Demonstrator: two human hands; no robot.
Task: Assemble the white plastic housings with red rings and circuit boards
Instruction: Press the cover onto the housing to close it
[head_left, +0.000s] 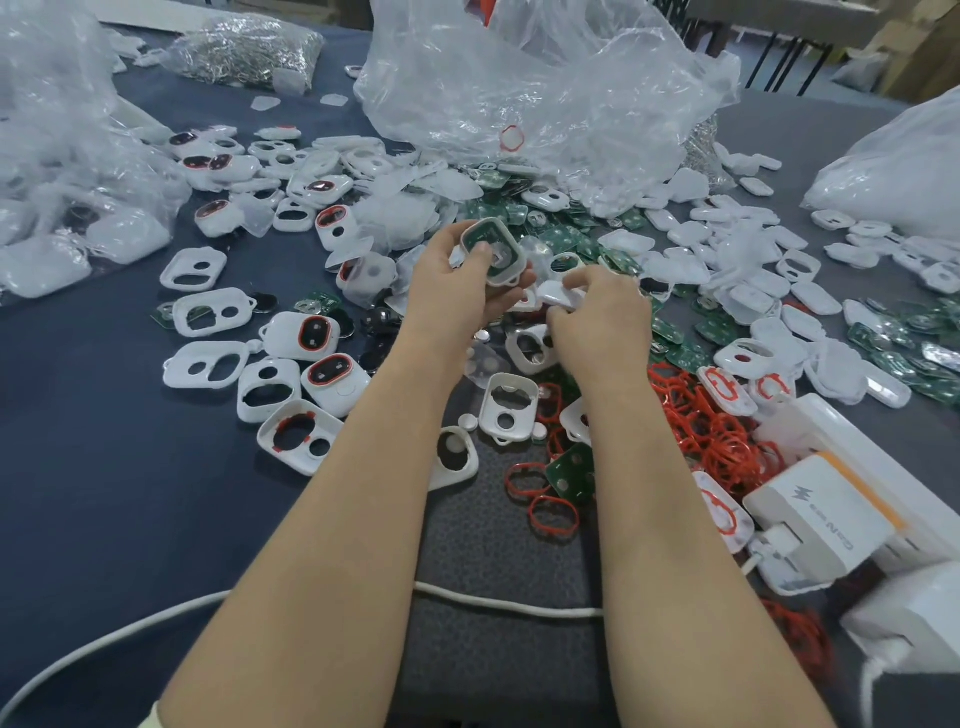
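My left hand grips a white housing above the table's middle, its open side up with a green circuit board seated inside; my thumb presses on the board. Just to the right, my right hand pinches a white plastic cover piece close beside that housing. Loose red rings lie in a heap at the right, green circuit boards are piled behind my hands, and white housings are scattered all around.
Housings with red rings fitted lie at the left. A large clear plastic bag stands behind, more bags at the left and far right. White charger boxes sit at the right. A white cable crosses near me.
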